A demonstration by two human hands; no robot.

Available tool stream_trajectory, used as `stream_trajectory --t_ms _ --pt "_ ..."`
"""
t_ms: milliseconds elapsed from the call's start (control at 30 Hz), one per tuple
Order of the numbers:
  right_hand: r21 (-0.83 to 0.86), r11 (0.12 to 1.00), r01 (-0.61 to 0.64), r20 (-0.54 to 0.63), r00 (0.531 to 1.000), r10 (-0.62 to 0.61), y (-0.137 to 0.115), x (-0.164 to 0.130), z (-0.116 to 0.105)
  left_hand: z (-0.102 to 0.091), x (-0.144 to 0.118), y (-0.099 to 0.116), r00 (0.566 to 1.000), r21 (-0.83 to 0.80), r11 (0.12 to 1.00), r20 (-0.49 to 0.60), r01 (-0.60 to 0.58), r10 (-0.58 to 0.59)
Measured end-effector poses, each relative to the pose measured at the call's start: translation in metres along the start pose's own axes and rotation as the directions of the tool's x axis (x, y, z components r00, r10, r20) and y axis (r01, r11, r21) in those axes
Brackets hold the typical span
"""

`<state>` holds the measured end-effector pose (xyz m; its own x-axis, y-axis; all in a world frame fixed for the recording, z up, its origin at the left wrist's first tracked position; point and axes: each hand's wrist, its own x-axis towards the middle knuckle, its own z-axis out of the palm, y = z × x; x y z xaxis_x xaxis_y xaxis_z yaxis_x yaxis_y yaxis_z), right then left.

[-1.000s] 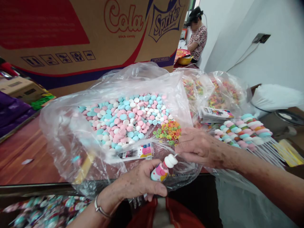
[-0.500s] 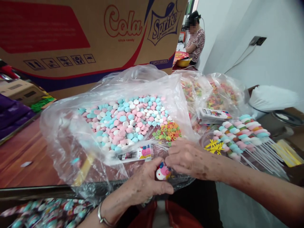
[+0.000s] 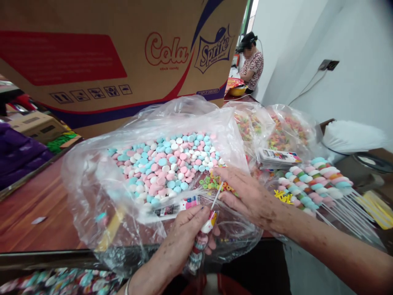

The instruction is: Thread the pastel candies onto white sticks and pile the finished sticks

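Observation:
My left hand (image 3: 184, 231) grips a small printed candy sleeve (image 3: 206, 230) at the near table edge. My right hand (image 3: 245, 194) pinches a thin white stick (image 3: 216, 196) that rises out of the sleeve's top. Both hands are over the front of a big clear plastic bag (image 3: 101, 196) holding pink, blue and white disc candies (image 3: 167, 164) and a small heap of coloured ring candies (image 3: 213, 182). A printed sleeve (image 3: 176, 207) lies inside the bag just above my left hand.
A large Cola/Sprite carton (image 3: 107, 57) stands behind the bag. Right of it are bags of ring candies (image 3: 278, 127), a stack of printed sleeves (image 3: 278, 157) and finished candy skewers (image 3: 316, 180). A person (image 3: 251, 61) sits far back. Wrapped candies (image 3: 58, 280) lie below the wooden table (image 3: 33, 209).
The white candies on the stick have gone down into the sleeve. My right hand has shifted up the stick, and my left hand has turned the sleeve more upright.

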<state>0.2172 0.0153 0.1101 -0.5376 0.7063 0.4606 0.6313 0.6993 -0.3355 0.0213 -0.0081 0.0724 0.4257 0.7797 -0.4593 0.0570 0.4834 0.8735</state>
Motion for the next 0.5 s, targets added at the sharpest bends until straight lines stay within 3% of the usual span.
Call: stream_trajectory --t_ms 133,233,300,367,433,500 --pt "0.09 0.993 0.075 0.033 0.996 -0.079 -0.003 -0.006 0.015 0.003 0.003 -0.003 0.997 -0.065 0.997 -0.063 -0.037 0.033" --pt "0.249 0.968 0.032 0.054 0.997 -0.047 -0.006 -0.008 0.02 0.006 0.005 -0.007 0.996 -0.075 0.995 -0.067 -0.061 0.056" --pt "0.369 0.927 -0.071 0.076 0.996 0.047 -0.009 -0.008 0.019 0.006 0.006 -0.008 0.993 -0.057 0.993 -0.067 -0.101 0.097" --pt "0.479 0.845 -0.237 0.07 0.97 0.233 -0.013 -0.007 0.021 0.005 0.006 -0.005 0.984 -0.007 0.989 -0.098 -0.148 0.147" --pt "0.571 0.714 -0.405 0.079 0.893 0.444 -0.019 -0.008 0.026 0.004 0.007 0.0 0.968 0.08 0.978 -0.152 -0.192 0.202" --pt "0.627 0.606 -0.489 0.129 0.833 0.538 -0.024 -0.009 0.036 0.003 0.008 0.005 0.941 0.164 0.957 -0.205 -0.238 0.27"
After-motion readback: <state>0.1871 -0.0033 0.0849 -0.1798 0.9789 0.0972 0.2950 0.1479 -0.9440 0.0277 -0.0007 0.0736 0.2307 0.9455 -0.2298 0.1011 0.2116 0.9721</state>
